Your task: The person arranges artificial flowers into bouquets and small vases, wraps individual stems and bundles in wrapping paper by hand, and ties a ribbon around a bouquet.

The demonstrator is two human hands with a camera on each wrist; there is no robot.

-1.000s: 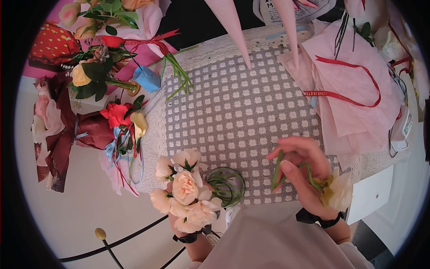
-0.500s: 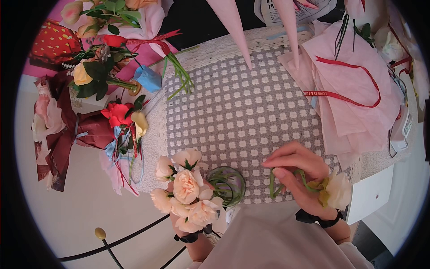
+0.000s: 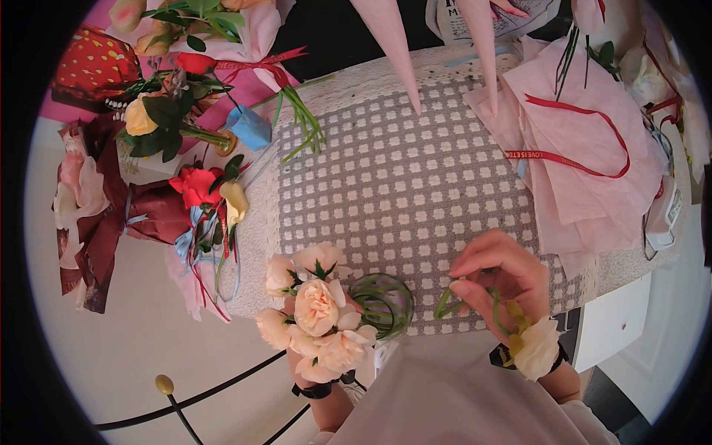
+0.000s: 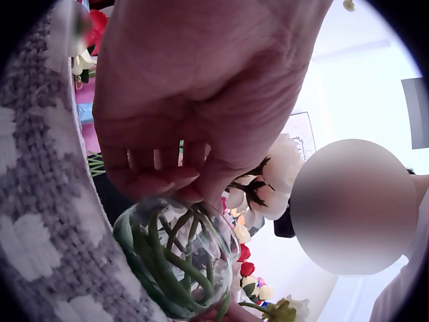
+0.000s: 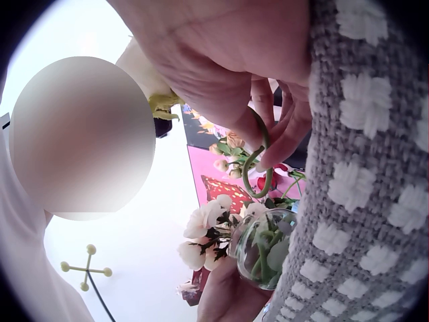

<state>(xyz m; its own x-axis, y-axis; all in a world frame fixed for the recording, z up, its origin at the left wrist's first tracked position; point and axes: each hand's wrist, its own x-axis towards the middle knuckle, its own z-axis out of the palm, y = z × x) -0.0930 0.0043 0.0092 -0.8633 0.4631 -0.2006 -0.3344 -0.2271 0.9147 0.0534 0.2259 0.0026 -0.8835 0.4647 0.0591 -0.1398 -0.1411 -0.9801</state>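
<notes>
A round clear glass vase (image 3: pixel 382 305) lies tipped on its side on the checked cloth, coiled green stems inside it. Several peach flowers (image 3: pixel 317 306) come out of its mouth towards the left. My left hand (image 4: pixel 201 100), largely behind the blooms in the head view, holds the vase at its neck. To the right of the vase, my right hand (image 3: pixel 508 271) pinches the green stem (image 5: pixel 258 161) of a cream-white flower (image 3: pixel 538 348) between thumb and fingers. That stem is bent into a loop, and its bloom hangs by my right wrist.
Pink wrapping sheets (image 3: pixel 578 178) with a red ribbon (image 3: pixel 619 141) lie at the right. Two pink paper cones (image 3: pixel 393 52) reach in from the far edge. At the left are a dark red wrapped bouquet (image 3: pixel 152 211), a red rose (image 3: pixel 196 185) and other flowers. The checked cloth (image 3: pixel 371 170) covers the middle.
The cream-white bloom has swung down towards my right wrist, and the looped stem has turned in my right fingers. My left hand keeps the vase in about the same place.
</notes>
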